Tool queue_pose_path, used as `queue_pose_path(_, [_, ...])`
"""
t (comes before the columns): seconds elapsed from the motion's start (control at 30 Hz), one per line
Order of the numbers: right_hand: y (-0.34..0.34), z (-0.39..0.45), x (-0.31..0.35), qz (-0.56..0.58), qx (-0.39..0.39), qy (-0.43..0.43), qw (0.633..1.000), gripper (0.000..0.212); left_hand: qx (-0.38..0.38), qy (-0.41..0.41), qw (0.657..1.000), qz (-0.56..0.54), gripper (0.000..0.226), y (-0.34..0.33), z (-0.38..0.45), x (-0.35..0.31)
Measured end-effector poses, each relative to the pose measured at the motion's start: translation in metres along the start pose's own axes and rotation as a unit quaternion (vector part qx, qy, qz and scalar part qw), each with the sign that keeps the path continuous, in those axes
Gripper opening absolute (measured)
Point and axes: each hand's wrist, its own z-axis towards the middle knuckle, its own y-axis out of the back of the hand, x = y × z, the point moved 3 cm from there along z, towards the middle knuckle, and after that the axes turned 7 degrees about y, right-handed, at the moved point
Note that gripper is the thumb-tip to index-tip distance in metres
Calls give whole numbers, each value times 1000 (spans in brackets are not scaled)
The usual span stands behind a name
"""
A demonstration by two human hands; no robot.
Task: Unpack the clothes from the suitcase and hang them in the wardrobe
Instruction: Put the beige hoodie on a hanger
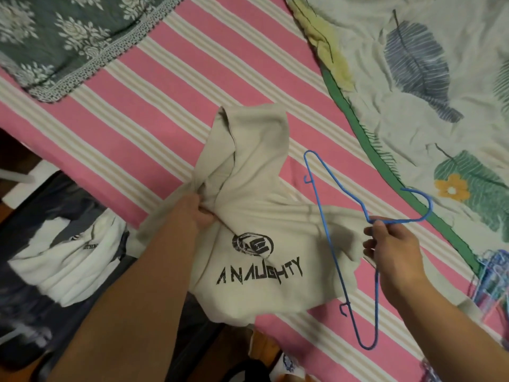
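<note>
- The hoodie [256,216] lies on the striped bed [154,86] at frame centre, its print face up, likely spread there so a hanger can be fed in.
- The left hand [198,213] bunches the cloth near the neck, at about 9 o'clock from the print, fingers curled round a fold; I judge it is opening or steadying the neck.
- The right hand [391,246] pinches the blue hanger [327,238] at the base of its hook, at about 3 o'clock from the print, a grip that leaves the arms free to slide into the garment.
- The hoodie's long axis runs from about 6 o'clock, where the hem hangs over the bed edge, to 12 o'clock, where the hood points.
- The hanger's bar runs roughly 11 to 5 o'clock across the right sleeve; its hook points toward 3 o'clock.
- The suitcase [33,271], open at 8 o'clock, holds a white garment [68,260] not yet unpacked.
- More hangers [490,274] sit at 4 o'clock by the leaf-print quilt [413,78]; a green floral cloth [55,37] lies at 10 o'clock.
</note>
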Motion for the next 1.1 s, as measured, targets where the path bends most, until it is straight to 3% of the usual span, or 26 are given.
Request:
queue_pose_path(0.1, [-1, -12, 8, -8, 5, 8, 1000, 22, 49, -9, 998, -28, 17, 6, -27, 11])
queue_pose_path(0.17, [2, -25, 20, -8, 12, 14, 1000, 22, 74, -71, 995, -14, 23, 5, -75, 25])
queue_pose_path(0.3, [19, -54, 46, -7, 15, 36, 999, 21, 35, -175, 979, 100, 39, 30, -153, 105])
queue_pose_path(0.37, [27, -68, 48, -17, 14, 49, 999, 20, -16, -176, 975, 138, 45, 58, -161, 160])
queue_pose_path(0.43, [31, -78, 41, -26, 18, 55, 998, 21, -118, -193, 955, 190, 62, 85, -156, 188])
queue_pose_path(0.5, [29, -83, 24, -40, 38, 53, 997, 21, -243, -220, 906, 269, 79, 107, -136, 188])
queue_pose_path(0.57, [23, -81, 6, -52, 61, 54, 995, 19, -312, -252, 836, 374, 82, 118, -108, 175])
queue_pose_path(0.63, [21, -79, -13, -60, 65, 56, 995, 18, -283, -237, 794, 483, 69, 122, -74, 170])
queue_pose_path(0.7, [21, -80, -28, -56, 73, 54, 994, 14, -211, -199, 798, 528, 68, 129, -37, 177])
queue_pose_path(0.87, [24, -83, -54, -53, 103, 38, 993, 17, -205, -168, 812, 520, 119, 146, -6, 204])
queue_pose_path(0.93, [30, -83, -58, -55, 102, 34, 993, 18, -230, -130, 832, 488, 108, 162, -2, 207])
queue_pose_path(1.0, [38, -81, -55, -68, 102, 42, 992, 19, -232, -97, 892, 377, 69, 170, -13, 198])
queue_pose_path(1.1, [56, -84, -44, -80, 118, 74, 987, 21, -269, -206, 881, 331, 30, 162, -71, 176])
